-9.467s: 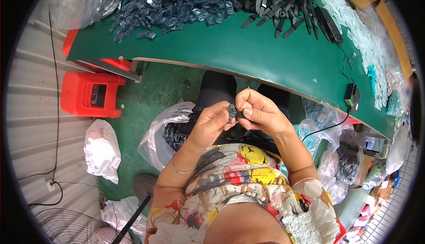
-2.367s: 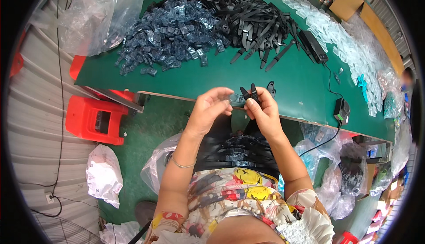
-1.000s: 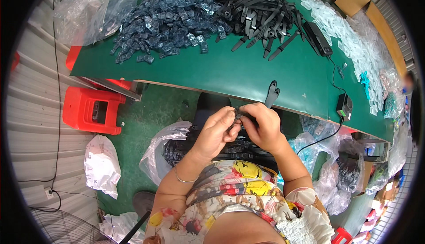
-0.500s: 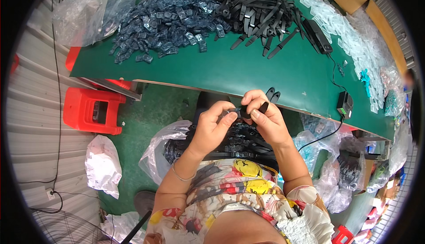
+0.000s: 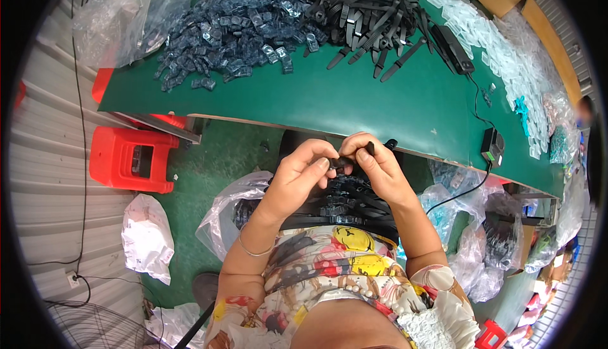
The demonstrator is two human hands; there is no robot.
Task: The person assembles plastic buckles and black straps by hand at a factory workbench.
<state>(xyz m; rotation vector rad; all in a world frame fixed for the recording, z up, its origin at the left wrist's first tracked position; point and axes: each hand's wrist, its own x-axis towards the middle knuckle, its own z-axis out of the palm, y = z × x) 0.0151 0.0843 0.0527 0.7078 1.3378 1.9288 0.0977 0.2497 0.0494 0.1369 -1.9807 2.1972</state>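
Note:
Both hands meet just below the front edge of the green table (image 5: 354,105), above my lap. My left hand (image 5: 303,175) pinches one end of a small black strap piece (image 5: 342,161), and my right hand (image 5: 373,165) grips its other end, fingers curled over it. Under the hands, on my lap, lies a heap of assembled black straps with clear clips (image 5: 345,200). On the table far from my hands sit a pile of clear plastic clips (image 5: 237,23) and a pile of black straps (image 5: 367,10).
A red plastic stool (image 5: 130,159) stands on the green floor at left. Plastic bags (image 5: 221,213) lie beside my knee and at right (image 5: 472,248). A black power adapter (image 5: 493,146) with cable sits at the table edge. Clear bagged parts (image 5: 500,45) run along the right side.
Both hands stay together at the table edge. Over the last second they rose slightly from my lap, and the right fingers shifted their hold on the strap piece.

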